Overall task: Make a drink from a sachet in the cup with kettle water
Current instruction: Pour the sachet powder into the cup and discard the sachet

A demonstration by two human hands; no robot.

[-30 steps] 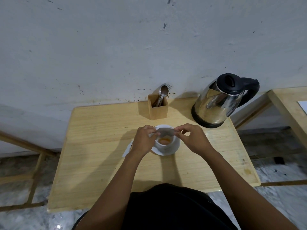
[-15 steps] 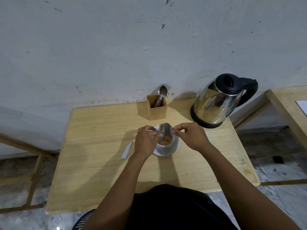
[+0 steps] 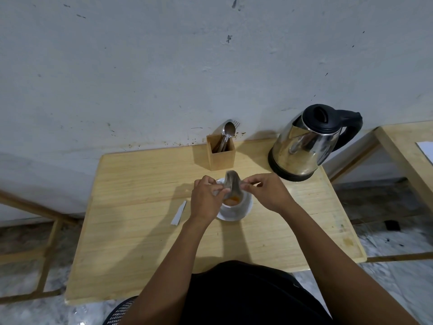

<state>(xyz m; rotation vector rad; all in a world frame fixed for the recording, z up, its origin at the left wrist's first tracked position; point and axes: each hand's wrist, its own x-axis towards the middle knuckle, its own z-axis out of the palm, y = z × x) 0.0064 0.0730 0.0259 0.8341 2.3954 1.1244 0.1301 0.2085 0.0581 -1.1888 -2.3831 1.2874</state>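
Observation:
A white cup stands on a white saucer in the middle of the wooden table. Orange powder lies inside the cup. Both hands hold a silvery sachet upended just above the cup's rim: my left hand pinches its left side, my right hand its right side. A steel kettle with a black lid and handle stands at the table's back right, lid closed.
A wooden cutlery holder with spoons and a fork sits at the back by the wall. A torn white strip lies left of the cup. A second wooden table stands to the right.
The sachet went from lying flat across the cup to standing tipped up over it. The torn strip left of the saucer came into view as my left hand shifted.

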